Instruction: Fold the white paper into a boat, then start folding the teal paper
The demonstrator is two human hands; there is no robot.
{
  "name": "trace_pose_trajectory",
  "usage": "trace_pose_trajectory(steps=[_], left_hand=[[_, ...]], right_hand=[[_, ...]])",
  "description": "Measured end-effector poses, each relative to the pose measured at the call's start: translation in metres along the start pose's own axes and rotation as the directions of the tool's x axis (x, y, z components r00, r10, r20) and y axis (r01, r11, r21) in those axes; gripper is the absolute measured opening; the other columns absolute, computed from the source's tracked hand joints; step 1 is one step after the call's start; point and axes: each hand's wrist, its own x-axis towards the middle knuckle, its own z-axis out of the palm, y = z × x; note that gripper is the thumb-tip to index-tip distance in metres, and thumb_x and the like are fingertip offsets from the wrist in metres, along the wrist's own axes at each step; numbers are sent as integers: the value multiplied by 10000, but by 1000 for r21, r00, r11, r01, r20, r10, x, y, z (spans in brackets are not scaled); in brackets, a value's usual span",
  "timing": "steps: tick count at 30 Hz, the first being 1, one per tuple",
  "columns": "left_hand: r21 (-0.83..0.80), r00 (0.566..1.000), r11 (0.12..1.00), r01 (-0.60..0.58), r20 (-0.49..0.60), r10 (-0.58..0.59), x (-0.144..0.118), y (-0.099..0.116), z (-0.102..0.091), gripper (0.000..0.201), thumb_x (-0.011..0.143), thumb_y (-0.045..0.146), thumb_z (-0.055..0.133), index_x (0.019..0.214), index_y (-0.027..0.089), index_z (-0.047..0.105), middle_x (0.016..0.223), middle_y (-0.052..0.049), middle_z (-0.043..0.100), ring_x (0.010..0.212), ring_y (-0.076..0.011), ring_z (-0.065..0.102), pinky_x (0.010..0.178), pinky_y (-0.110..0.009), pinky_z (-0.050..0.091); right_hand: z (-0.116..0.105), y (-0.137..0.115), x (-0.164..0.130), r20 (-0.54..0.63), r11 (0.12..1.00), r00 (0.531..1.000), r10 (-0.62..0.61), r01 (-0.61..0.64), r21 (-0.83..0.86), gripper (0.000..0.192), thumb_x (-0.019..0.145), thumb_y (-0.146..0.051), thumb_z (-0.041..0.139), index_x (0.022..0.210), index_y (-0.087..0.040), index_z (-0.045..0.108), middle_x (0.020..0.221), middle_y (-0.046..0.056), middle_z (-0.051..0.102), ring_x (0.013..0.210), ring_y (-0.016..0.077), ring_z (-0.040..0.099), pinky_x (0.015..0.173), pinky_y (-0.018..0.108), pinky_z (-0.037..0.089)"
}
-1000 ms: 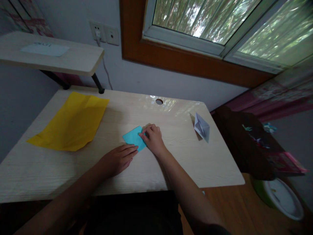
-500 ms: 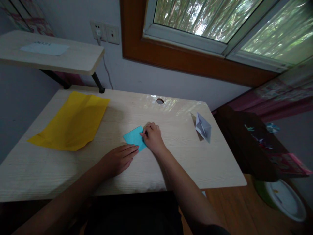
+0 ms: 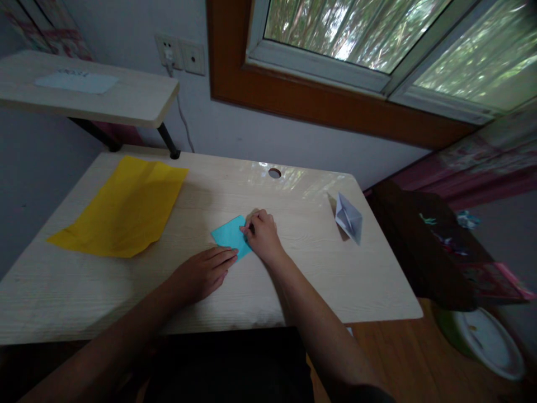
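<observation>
A small piece of folded light-blue paper [image 3: 229,232] lies on the desk in front of me. My left hand [image 3: 208,271] rests on its lower edge, fingers stretched out and flat. At the paper's right side is my right hand [image 3: 263,234], its fingers curled and the thumb and fingertips pinching the edge. Part of that edge is hidden under the right fingers.
On the left of the pale wooden desk [image 3: 293,296] lies a large yellow sheet [image 3: 130,207]. A folded white paper shape [image 3: 349,218] stands on the right. A raised shelf [image 3: 138,101] carries a white paper slip [image 3: 78,82]. Near the back edge is a round hole [image 3: 274,173].
</observation>
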Motion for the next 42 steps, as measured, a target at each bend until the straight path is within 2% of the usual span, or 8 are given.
trace_pose_trajectory(steps=[9,15,22,28,34,38,42], left_hand=[[-84,999,996,-32,-8,31,-8,-1,-2,425,905,64,534,1323,106,597,1372,-140,635,1357,-249,533,1129,-416,506],[-148,999,989,16,-44,-23,-15,-3,2,372,912,42,507,1265,110,602,1335,-155,649,1324,-226,568,1103,-402,529],[-125,995,990,68,-64,-76,-17,-4,5,312,916,43,482,1194,122,601,1322,-170,641,1285,-225,598,1065,-391,553],[-47,997,997,66,-30,-67,-12,-1,0,421,896,18,460,1292,106,570,1320,-170,639,1239,-235,620,1039,-391,561],[25,994,997,77,73,-79,-5,2,-1,588,883,25,479,1456,156,488,1506,-126,523,1266,-247,581,1070,-428,513],[25,991,997,74,113,-76,-2,2,0,609,876,44,509,1475,157,480,1504,-109,537,1283,-251,552,1104,-435,468],[20,992,997,68,106,-70,0,2,0,601,857,31,523,1448,143,512,1485,-112,556,1264,-257,555,1092,-438,478]], right_hand=[[1,1,-1,12,1000,1000,9,-9,-5,113,893,-314,697,903,-208,658,1082,82,579,1010,256,517,891,394,436],[1,3,0,11,1000,1000,-4,4,0,105,889,-307,704,903,-210,667,1082,83,580,994,252,523,890,395,435],[0,3,0,13,1000,1000,-27,27,-8,115,908,-326,684,904,-213,663,1086,86,579,994,258,521,887,401,431],[0,2,-1,18,999,1000,-23,24,-29,121,922,-331,665,930,-210,661,1102,89,582,989,260,513,879,403,433],[-1,2,-2,15,1000,1000,-25,25,-17,116,917,-329,674,928,-215,663,1098,84,583,997,257,517,879,395,432],[0,3,-2,4,999,999,-33,33,-25,129,906,-336,692,935,-214,661,1101,82,581,994,253,520,885,392,431],[0,2,-2,5,999,1000,-25,25,-25,129,909,-336,686,935,-212,659,1095,86,578,998,253,520,891,390,428]])
